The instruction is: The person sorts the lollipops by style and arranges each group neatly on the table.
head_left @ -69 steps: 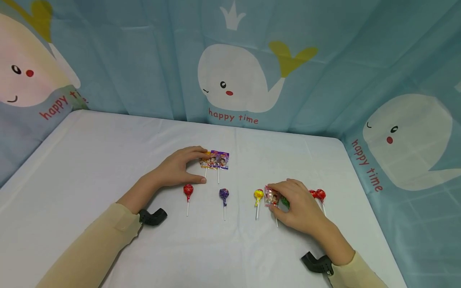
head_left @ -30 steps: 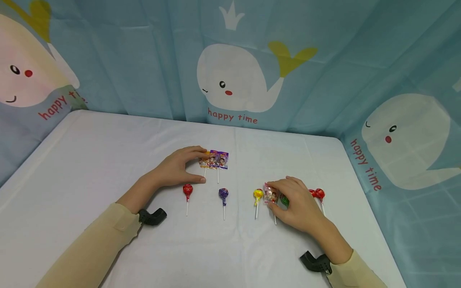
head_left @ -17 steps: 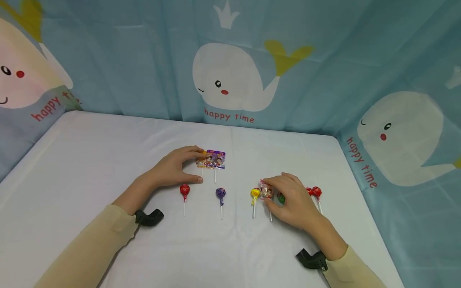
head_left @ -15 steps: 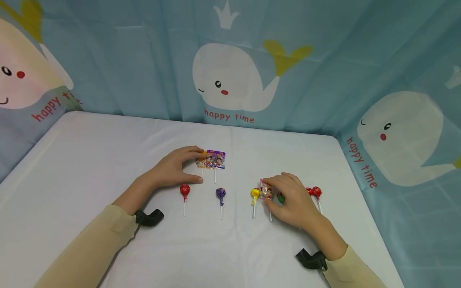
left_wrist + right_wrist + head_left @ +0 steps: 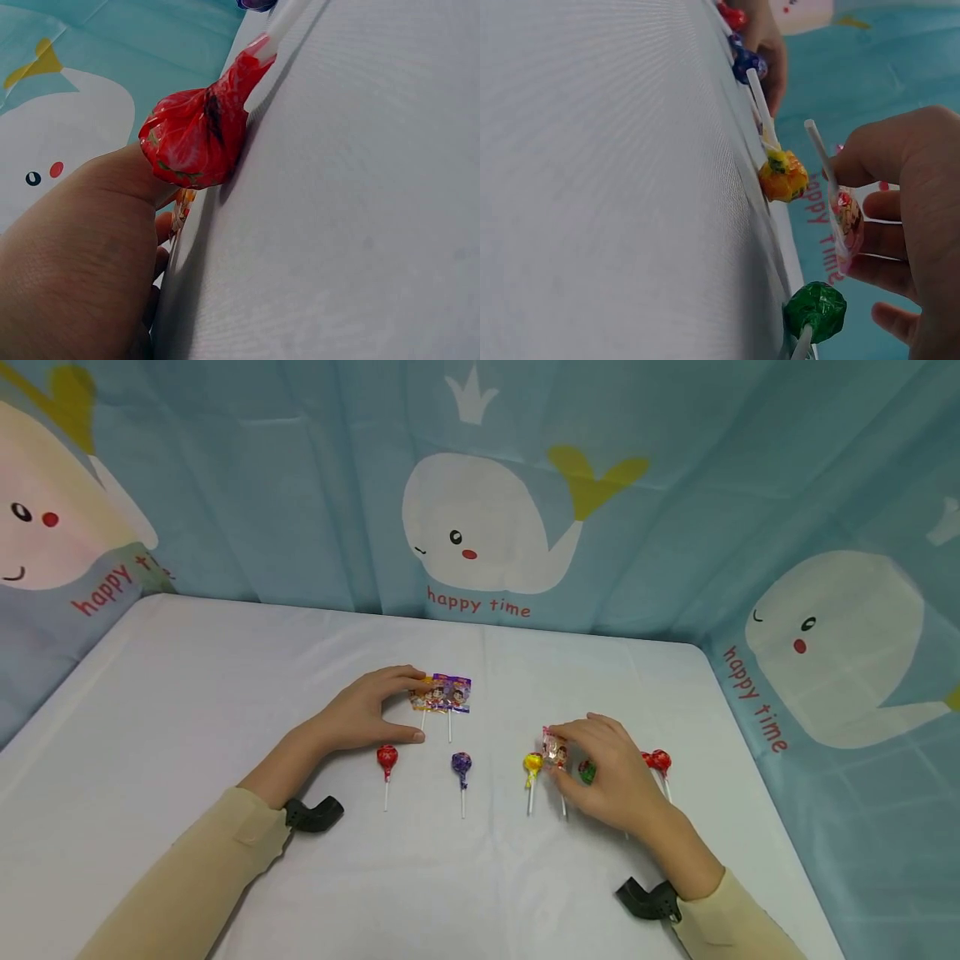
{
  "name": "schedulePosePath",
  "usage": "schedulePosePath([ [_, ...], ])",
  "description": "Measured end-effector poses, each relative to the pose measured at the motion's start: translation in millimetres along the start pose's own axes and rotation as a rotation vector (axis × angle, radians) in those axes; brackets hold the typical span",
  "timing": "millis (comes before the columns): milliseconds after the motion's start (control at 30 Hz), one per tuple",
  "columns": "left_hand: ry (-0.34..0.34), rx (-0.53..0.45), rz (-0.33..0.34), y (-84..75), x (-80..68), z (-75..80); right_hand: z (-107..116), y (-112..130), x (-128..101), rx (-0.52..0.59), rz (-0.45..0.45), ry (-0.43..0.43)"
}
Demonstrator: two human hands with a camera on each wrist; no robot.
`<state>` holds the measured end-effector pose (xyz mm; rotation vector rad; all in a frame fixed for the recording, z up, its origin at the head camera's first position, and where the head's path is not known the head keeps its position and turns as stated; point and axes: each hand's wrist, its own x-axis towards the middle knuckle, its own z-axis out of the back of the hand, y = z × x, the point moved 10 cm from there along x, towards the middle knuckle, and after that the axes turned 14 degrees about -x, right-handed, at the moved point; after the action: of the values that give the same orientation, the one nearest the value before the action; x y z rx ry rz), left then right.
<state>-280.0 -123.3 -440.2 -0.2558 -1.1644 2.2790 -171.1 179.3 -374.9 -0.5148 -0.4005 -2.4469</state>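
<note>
Right hand (image 5: 611, 777) pinches pink flat-wrapped lollipop (image 5: 554, 750), lifted off surface (image 5: 225, 693) | left hand (image 5: 371, 710) fingers curl on two flat-wrapped lollipops (image 5: 442, 693), seemingly holding | third not yet beside pair; round lollipops (image 5: 461, 764) remain in row.

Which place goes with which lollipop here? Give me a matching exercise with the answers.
Things:
1. pink flat-wrapped lollipop
2. red round lollipop
3. purple round lollipop
4. green round lollipop

Places:
A. lying on the table just below the left hand's thumb
B. partly hidden under the right hand
C. pinched in the right hand's fingers
D. lying alone between the red and yellow round ones

Pairs: 1-C, 2-A, 3-D, 4-B
</note>
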Motion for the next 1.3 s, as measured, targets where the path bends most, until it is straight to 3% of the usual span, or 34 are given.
schedulePosePath([
  [1300, -0.003, 0.004, -0.003, 1.0, 0.3, 0.1, 24.4, 5.8, 25.0, 0.063, 0.001, -0.094],
])
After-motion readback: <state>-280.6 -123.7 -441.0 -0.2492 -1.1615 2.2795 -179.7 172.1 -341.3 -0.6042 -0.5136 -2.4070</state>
